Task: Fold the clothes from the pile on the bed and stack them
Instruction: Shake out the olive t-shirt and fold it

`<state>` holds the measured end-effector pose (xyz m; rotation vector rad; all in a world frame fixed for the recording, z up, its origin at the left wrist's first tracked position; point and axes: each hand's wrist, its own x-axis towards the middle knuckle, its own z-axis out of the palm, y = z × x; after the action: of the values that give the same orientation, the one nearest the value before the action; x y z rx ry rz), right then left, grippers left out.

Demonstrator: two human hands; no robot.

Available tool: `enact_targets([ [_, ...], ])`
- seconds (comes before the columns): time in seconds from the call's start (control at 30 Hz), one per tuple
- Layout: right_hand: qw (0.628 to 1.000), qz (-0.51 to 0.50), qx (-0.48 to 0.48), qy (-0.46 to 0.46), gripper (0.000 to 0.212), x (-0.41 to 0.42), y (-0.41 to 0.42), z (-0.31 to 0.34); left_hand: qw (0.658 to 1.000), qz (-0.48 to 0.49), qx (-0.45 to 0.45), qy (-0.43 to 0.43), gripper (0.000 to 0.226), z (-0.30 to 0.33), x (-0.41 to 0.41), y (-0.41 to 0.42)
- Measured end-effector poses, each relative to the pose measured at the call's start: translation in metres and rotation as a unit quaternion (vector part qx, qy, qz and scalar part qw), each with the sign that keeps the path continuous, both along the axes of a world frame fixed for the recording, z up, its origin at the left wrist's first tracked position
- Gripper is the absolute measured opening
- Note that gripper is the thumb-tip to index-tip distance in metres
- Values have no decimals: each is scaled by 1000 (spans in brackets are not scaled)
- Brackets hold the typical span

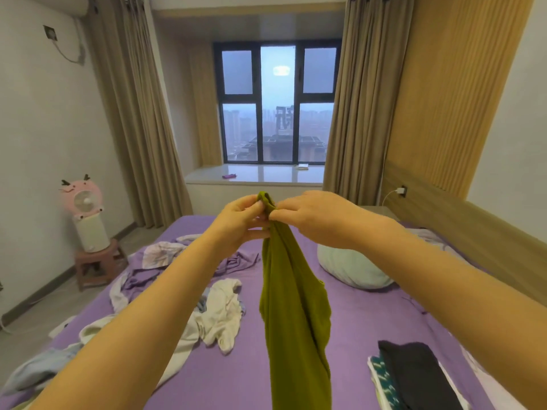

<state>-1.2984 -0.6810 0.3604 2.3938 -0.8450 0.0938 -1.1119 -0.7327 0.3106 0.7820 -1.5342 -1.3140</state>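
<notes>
An olive-green garment (293,306) hangs down in front of me over the purple bed (370,315). Both hands are raised side by side and hold its top edge. My left hand (242,220) pinches the edge with thumb and fingertips. My right hand (307,216) pinches the same edge just to the right. A loose pile of white, pale-blue and lilac clothes (213,312) lies on the bed's left side, partly behind my left forearm. A stack of folded clothes (414,377), dark on top and patterned below, sits at the lower right.
A pale-green pillow (352,267) lies at the right by the wooden headboard (473,232). A crumpled lilac sheet (165,255) covers the bed's far left. A pink fan (84,211) stands on a stool (97,261) by the left wall. The window (278,105) is straight ahead.
</notes>
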Motion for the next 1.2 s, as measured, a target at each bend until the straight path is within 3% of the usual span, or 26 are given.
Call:
enact_targets([
  [0.07, 995, 36, -72, 65, 25, 1, 4, 7, 999, -39, -1, 16, 21, 5, -1, 3],
  [0.2, 987, 69, -145, 10, 10, 8, -3, 14, 996, -85, 5, 29, 16, 11, -15, 9],
  [0.3, 996, -67, 32, -50, 21, 14, -12, 17, 998, -58, 24, 13, 21, 3, -22, 15],
  [0.37, 971, -123, 151, -138, 20, 14, -14, 17, 999, -25, 37, -28, 31, -10, -20, 21],
  [0.5, 899, -150, 254, -323, 20, 9, -22, 9, 996, -12, 45, -80, 52, -47, -6, 34],
  [0.6, 804, -152, 321, -478, 19, 9, -30, 3, 989, -24, 41, -143, 45, -70, 11, 46],
  [0.7, 704, -146, 375, -586, 15, 9, -37, -3, 979, -20, 41, -199, 77, -95, 27, 55],
  [0.77, 657, -141, 398, -624, 9, 8, -40, -8, 968, 0, 29, -249, 92, -108, 32, 59],
  [0.8, 642, -142, 405, -635, 8, 7, -42, -10, 964, 30, 20, -264, 86, -112, 33, 60],
  [0.93, 614, -157, 423, -648, 7, -2, -45, -23, 966, 160, -11, -203, 8, -115, 35, 55],
  [1.07, 609, -191, 432, -638, 16, -23, -44, -46, 965, 196, -17, -175, 20, -97, 37, 50],
  [1.2, 563, -177, 465, -659, 23, -53, -38, -66, 957, 228, -44, -175, 15, -77, 33, 39],
])
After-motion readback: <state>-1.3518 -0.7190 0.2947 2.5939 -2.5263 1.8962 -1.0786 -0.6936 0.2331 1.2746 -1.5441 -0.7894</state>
